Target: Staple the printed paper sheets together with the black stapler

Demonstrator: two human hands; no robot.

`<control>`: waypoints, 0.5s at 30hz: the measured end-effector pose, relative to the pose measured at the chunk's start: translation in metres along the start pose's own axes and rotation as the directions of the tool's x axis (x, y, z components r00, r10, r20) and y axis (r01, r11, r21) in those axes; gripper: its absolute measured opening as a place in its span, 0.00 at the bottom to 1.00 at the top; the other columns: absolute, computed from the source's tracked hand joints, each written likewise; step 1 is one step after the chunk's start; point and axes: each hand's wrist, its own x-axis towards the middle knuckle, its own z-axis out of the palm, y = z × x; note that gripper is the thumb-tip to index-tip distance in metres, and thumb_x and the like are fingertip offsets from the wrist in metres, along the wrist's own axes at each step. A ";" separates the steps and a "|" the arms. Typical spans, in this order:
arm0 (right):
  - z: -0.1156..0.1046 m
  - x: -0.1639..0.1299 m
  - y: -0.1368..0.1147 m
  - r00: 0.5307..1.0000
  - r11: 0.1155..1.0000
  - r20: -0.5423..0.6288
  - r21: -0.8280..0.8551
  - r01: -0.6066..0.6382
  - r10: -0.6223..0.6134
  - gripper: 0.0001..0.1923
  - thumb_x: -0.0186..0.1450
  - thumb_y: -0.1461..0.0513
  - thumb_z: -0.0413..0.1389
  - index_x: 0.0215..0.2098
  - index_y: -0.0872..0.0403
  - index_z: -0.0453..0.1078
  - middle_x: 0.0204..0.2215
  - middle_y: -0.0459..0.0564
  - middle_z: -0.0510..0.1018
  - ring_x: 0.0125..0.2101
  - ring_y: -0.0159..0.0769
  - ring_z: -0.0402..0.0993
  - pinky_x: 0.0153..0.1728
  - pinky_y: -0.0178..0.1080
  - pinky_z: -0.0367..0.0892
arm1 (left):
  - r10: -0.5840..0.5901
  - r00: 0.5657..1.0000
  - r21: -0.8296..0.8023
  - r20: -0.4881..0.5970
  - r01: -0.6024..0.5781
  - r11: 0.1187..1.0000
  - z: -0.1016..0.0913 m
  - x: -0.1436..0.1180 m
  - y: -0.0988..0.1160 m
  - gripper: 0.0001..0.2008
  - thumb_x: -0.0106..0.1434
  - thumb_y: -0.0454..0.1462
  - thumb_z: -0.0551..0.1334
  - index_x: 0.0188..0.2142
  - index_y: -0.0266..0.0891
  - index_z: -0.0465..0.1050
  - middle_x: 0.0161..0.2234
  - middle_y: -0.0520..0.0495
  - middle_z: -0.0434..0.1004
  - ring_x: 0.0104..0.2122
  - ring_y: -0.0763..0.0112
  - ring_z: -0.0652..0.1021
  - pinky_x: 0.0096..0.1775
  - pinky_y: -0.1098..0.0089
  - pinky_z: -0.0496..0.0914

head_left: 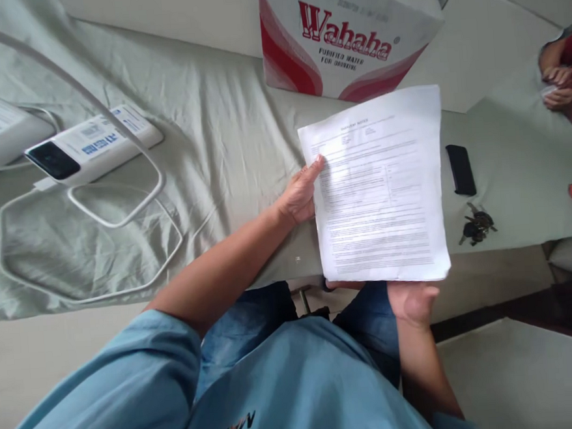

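Printed sheet (379,188) is held above the cloth-covered bench (222,147), near the carton (346,30). Left hand (301,194) grips its left edge; right hand (412,300) supports the bottom edge. Advisable: keep both grips light, the sheet flat, uncreased.

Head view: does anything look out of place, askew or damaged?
Nothing looks damaged or spilled. The left hand and right hand hold flat printed paper. The sheet is wrinkled, and white cables lie in loose loops.
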 end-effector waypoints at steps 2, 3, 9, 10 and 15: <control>0.016 -0.011 0.004 0.996 0.996 0.034 0.035 -0.080 0.079 0.47 0.54 0.34 0.74 0.67 0.40 0.77 0.66 0.54 0.82 0.70 0.58 0.75 0.70 0.63 0.72 | 0.016 1.000 0.017 0.014 -0.016 1.000 0.002 0.000 -0.001 0.42 0.67 0.73 0.61 0.59 0.43 0.79 0.50 0.37 0.89 0.61 0.41 0.84 0.56 0.45 0.82; 0.023 -0.013 0.007 0.994 0.993 0.006 0.032 -0.113 0.112 0.44 0.56 0.39 0.76 0.67 0.40 0.77 0.64 0.53 0.83 0.69 0.57 0.76 0.71 0.63 0.71 | 0.013 1.000 0.017 0.018 -0.013 1.000 0.003 0.000 -0.001 0.41 0.67 0.73 0.62 0.59 0.43 0.79 0.50 0.37 0.89 0.60 0.41 0.85 0.57 0.45 0.82; 0.018 0.018 -0.002 0.982 0.982 -0.183 -0.187 0.014 -0.049 0.39 0.62 0.51 0.75 0.69 0.48 0.75 0.68 0.53 0.81 0.73 0.53 0.71 0.79 0.63 0.58 | 0.041 0.999 0.029 -0.004 -0.040 0.999 -0.002 -0.007 0.015 0.32 0.61 0.62 0.76 0.52 0.41 0.83 0.50 0.37 0.90 0.59 0.42 0.86 0.58 0.47 0.81; 0.008 0.026 -0.012 0.977 0.960 -0.169 -0.270 0.078 -0.127 0.38 0.62 0.51 0.75 0.68 0.49 0.76 0.66 0.54 0.82 0.73 0.54 0.71 0.79 0.65 0.58 | 0.077 0.997 0.062 -0.025 -0.075 0.995 -0.005 -0.008 0.022 0.31 0.61 0.60 0.77 0.52 0.41 0.82 0.50 0.39 0.89 0.59 0.43 0.86 0.58 0.48 0.81; -0.050 0.054 -0.067 0.959 0.837 0.002 -0.487 0.250 -0.285 0.27 0.61 0.53 0.76 0.57 0.50 0.84 0.59 0.57 0.87 0.63 0.57 0.82 0.75 0.63 0.67 | 0.114 0.991 0.327 0.068 -0.130 0.936 -0.020 -0.017 0.060 0.25 0.59 0.49 0.81 0.52 0.44 0.84 0.48 0.44 0.89 0.55 0.49 0.87 0.53 0.52 0.82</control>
